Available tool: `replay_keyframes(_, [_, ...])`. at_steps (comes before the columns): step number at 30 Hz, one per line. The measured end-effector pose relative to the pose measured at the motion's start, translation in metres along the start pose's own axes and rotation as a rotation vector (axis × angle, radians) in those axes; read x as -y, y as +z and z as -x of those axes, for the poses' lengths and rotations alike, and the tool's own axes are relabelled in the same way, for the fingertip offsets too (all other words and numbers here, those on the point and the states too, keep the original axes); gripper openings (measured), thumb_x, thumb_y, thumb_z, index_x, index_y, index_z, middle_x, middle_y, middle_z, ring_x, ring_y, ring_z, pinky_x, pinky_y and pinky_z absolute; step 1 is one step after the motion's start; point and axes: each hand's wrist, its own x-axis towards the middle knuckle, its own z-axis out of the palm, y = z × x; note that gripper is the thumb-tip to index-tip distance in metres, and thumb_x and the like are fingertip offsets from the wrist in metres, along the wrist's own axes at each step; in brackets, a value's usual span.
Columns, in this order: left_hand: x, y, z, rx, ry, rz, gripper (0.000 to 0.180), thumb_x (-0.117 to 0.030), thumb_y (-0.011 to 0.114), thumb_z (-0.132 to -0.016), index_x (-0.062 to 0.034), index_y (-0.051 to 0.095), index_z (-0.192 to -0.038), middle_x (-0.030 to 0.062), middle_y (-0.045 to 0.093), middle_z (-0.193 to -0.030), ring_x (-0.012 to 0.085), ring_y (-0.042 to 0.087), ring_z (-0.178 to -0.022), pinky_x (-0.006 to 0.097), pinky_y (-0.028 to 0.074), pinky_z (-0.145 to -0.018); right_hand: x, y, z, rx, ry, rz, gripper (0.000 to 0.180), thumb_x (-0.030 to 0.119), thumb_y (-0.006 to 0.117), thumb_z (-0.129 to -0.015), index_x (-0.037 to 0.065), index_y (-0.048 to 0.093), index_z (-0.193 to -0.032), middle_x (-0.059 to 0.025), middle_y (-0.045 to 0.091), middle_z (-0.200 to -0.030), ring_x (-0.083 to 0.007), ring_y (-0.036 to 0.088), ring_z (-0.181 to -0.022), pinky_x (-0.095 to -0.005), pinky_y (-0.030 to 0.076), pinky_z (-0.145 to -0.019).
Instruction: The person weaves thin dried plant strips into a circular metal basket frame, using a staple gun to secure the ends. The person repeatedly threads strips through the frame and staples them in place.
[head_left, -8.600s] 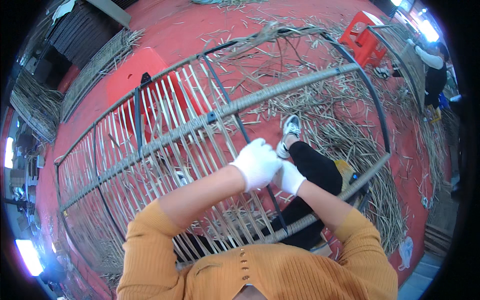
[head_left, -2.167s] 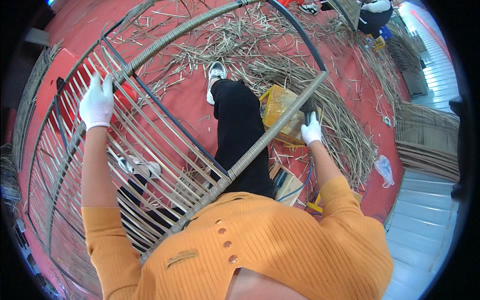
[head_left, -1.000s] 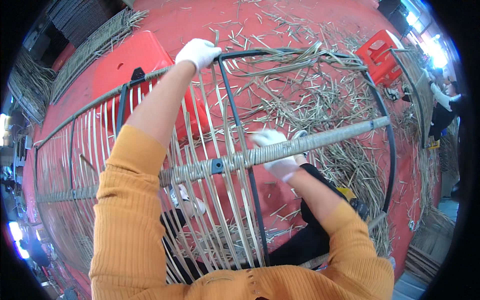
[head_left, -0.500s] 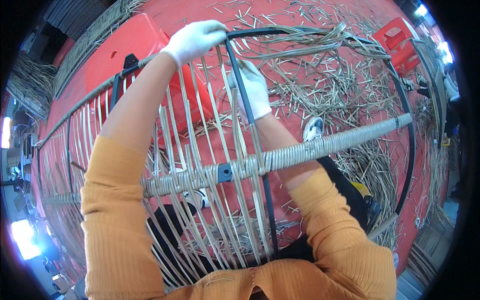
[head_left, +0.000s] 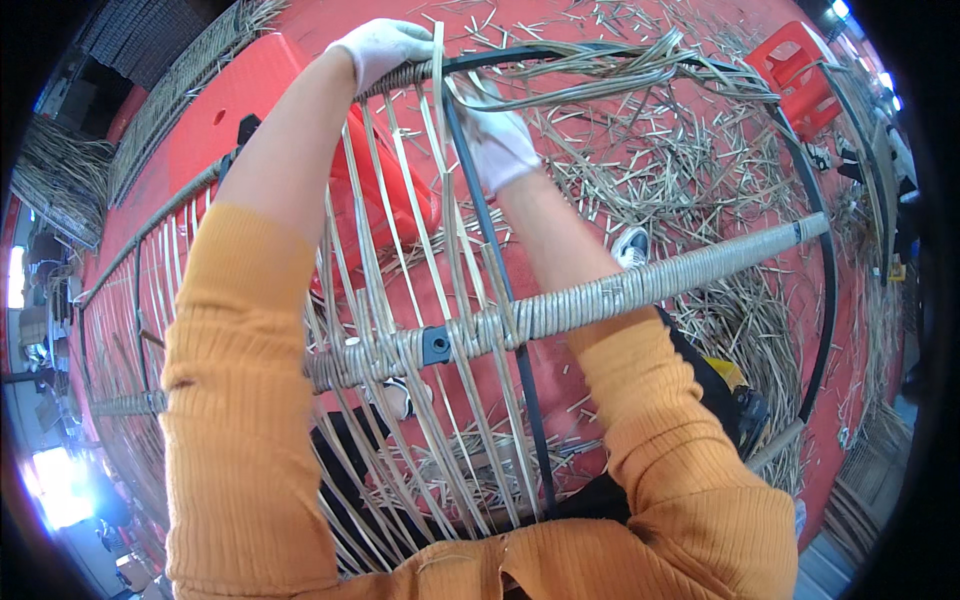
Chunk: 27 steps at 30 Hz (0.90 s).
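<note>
Left hand (head_left: 385,48) clamps the frame rim (head_left: 560,52), right hand (head_left: 500,140) just below it pinches a rattan strip (head_left: 437,90), which could kink if overpulled.

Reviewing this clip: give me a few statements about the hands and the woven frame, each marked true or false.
1. Both hands wear white gloves. True: left hand, right hand.
2. The left hand grips the top rim of the metal frame. True.
3. The wrapped crossbar is bare metal. False: it is bound in pale cane.
4. The floor is swept clean. False: cane offcuts lie scattered on it.
5. The right hand rests on the red stool. False: it is at the cane strips near the rim.
</note>
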Motion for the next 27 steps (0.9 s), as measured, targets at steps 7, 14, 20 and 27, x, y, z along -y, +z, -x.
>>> replay_keyframes(7, [-0.018,0.009,-0.008,-0.033,-0.083,-0.860,0.029,-0.037,0.068,-0.087,-0.0095,0.078,-0.088,0.0077,0.068,-0.074,0.0171,0.062,-0.061,0.035,0.052,-0.061,-0.023,-0.078,-0.040,0.308,-0.624,1.503,0.022,0.027,0.052,-0.101,0.008,0.062,-0.108,-0.0184,0.066,-0.083,-0.0342,0.067,-0.079,-0.0463,0.051,-0.066])
replay_keyframes(14, [-0.005,0.022,0.070,-0.205,0.282,-0.347,0.032,-0.026,0.057,-0.099,-0.0102,0.070,-0.124,0.0039,0.074,-0.095,0.0192,0.068,-0.089,0.032,0.053,-0.084,-0.035,-0.280,0.302,-0.018,0.598,2.092,0.031,0.033,0.040,-0.104,0.014,0.064,-0.112,-0.0226,0.070,-0.109,-0.0427,0.068,-0.098,-0.0568,0.050,-0.088])
replay_keyframes(20, [-0.002,0.031,0.050,-0.299,0.151,-0.531,0.035,-0.042,0.057,-0.098,-0.0169,0.072,-0.116,0.0063,0.074,-0.096,0.0268,0.069,-0.091,0.038,0.052,-0.085,-0.060,-0.300,0.316,0.103,0.916,2.136,0.037,0.021,0.042,-0.097,0.014,0.060,-0.129,-0.0215,0.065,-0.127,-0.0383,0.065,-0.115,-0.0497,0.051,-0.098])
replay_keyframes(27, [-0.014,0.022,0.049,-0.084,0.159,-0.491,0.035,-0.029,0.052,-0.103,0.0007,0.068,-0.110,0.0122,0.070,-0.090,0.0245,0.065,-0.084,0.036,0.051,-0.083,-0.027,-0.067,0.028,-0.070,-0.435,0.964,0.042,0.020,0.057,-0.097,0.003,0.057,-0.136,-0.0188,0.060,-0.133,-0.0325,0.060,-0.120,-0.0412,0.049,-0.098])
